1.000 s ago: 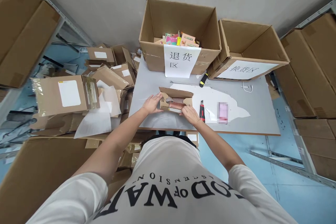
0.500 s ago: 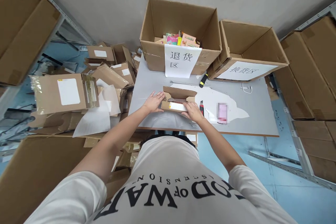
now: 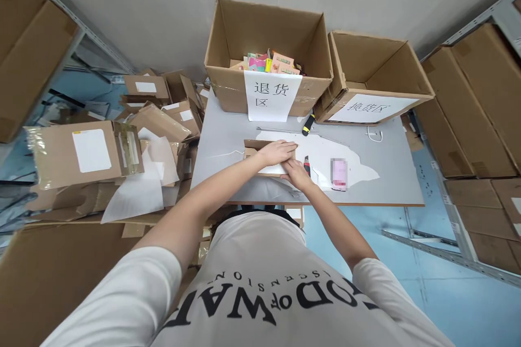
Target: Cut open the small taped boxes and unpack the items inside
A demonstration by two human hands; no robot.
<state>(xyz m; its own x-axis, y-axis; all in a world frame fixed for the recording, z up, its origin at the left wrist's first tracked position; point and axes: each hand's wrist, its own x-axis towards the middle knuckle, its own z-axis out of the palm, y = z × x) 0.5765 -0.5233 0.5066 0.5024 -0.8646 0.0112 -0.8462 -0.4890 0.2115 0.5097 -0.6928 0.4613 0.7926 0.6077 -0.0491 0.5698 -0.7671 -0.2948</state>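
A small cardboard box (image 3: 251, 145) with its lid raised lies on the grey table in front of me, with a white label partly showing at its front. My left hand (image 3: 279, 152) reaches across the box to its right end, fingers stretched out over the side flap there. The front right corner of the box is held by my right hand (image 3: 297, 174), its fingers bent against the cardboard. The inside of the box is mostly hidden by my left hand and forearm. Just right of my right hand lies a red and black box cutter (image 3: 306, 166).
Behind stand a large carton (image 3: 228, 84) with colourful small packs and another open carton (image 3: 337, 78), both with paper signs. A yellow-black cutter (image 3: 308, 124), white paper (image 3: 358, 172) and a pink pack (image 3: 338, 174) lie on the table (image 3: 399, 173). Cardboard boxes (image 3: 93, 152) pile up at left.
My left hand has moved right, from the left end of the box across to its right end. My right hand stays at the front right corner. The view has turned slightly.
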